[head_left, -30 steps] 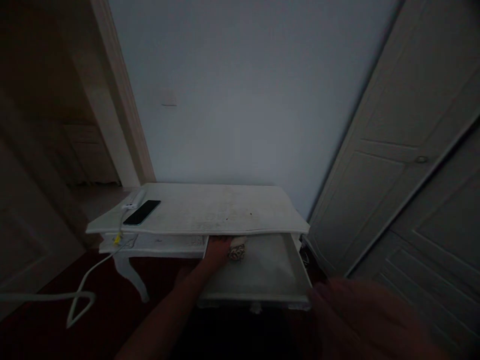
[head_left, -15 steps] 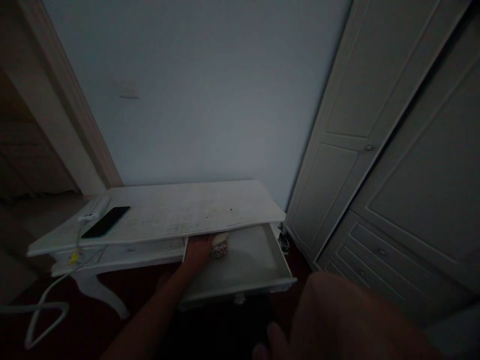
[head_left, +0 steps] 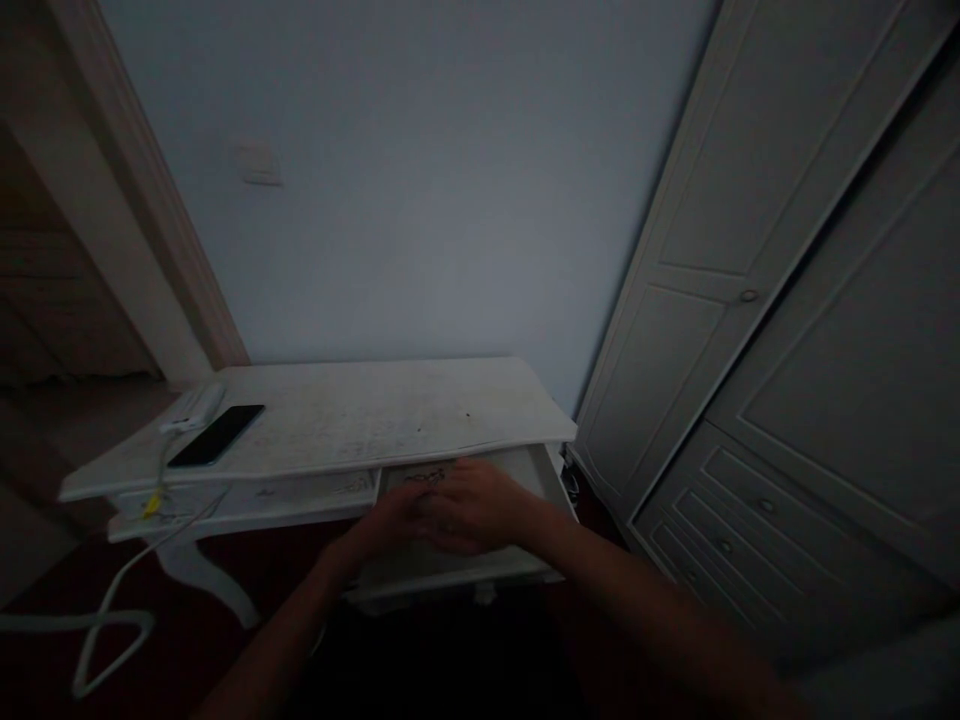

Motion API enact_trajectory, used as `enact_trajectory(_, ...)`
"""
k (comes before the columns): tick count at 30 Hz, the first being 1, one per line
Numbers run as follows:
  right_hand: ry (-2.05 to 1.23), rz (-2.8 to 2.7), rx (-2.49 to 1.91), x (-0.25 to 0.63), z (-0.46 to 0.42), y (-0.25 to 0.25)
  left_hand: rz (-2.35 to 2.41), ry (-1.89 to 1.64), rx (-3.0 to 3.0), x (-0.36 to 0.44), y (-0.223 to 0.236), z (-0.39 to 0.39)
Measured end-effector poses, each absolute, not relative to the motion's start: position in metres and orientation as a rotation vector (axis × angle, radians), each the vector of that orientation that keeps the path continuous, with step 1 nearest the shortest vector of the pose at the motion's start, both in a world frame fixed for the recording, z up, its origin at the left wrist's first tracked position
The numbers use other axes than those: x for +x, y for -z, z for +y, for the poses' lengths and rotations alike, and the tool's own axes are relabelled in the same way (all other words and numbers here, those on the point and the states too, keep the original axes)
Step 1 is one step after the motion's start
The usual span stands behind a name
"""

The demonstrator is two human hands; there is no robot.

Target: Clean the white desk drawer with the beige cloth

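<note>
Setting: a home, domestic room; exact use (bedroom or dressing room) not determinable. Evidence: white-painted table (head_left: pixel 360 405) with curved leg (head_left: pixel 214 585) and pulled-out drawer (head_left: pixel 465 577), lower centre, worn top, household style. Panelled wardrobe (head_left: pixel 686 330) with small round knobs fills right side. Plain pale-blue wall (head_left: pixel 450 180) behind; switch plate (head_left: pixel 259 163) at upper left. Door frame (head_left: pixel 142 190) at left edge gives onto a second space with wooden cabinet (head_left: pixel 60 290). Phone (head_left: pixel 217 436) lies on tabletop, left. Floor (head_left: pixel 292 555) dark red; lighting dim.
</note>
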State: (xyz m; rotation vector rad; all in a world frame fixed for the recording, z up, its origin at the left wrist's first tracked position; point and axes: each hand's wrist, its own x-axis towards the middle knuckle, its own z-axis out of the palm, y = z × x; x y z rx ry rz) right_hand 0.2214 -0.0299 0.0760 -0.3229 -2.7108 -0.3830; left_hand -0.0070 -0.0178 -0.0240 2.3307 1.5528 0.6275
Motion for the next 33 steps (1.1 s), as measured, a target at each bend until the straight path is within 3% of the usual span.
enact_trajectory(3, 0.091, -2.927, -0.759, 0.201, -0.004, -0.035, 1.424, -0.598, 2.398, -0.019, 0.025, -0.035)
enact_trajectory(8, -0.029, -2.938, -1.08, 0.175, 0.009, 0.027, 1.626, -0.556, 2.49, -0.028, 0.04, -0.061)
enact_trajectory(20, -0.002, -2.432, -1.9, 0.265, 0.049, 0.03, 1.656, -0.796, 2.393, -0.034, 0.067, -0.069)
enact_trajectory(27, -0.16, -2.359, -1.887, 0.196, 0.064, 0.045, 1.74, -0.782, 2.231, -0.031, 0.06, -0.073)
enact_trajectory(33, -0.347, -2.525, -1.586, 0.113, 0.056, 0.043, 1.774, -0.708, 2.208, -0.033, 0.055, -0.076)
